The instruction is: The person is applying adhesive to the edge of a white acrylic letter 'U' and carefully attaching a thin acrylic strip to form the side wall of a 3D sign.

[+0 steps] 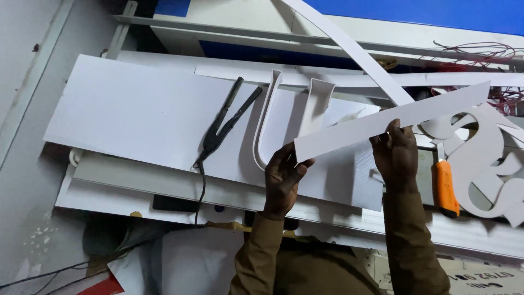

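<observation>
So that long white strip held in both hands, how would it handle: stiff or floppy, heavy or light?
The strip spans straight between the left hand and right hand without sagging, so probably fairly stiff. It looks thin and fingertip-held, likely light. The curved U shape nearby suggests such material bends.

The long white strip [382, 124] pinched between my left hand [282, 180] and right hand [396, 154] looks like smooth, matt plastic sheet. Beyond my left hand, the black flat-iron tool [225, 120] has a dull plastic shell. Just right of my right hand, the utility knife [446, 186] shows a glossy orange plastic handle.
</observation>
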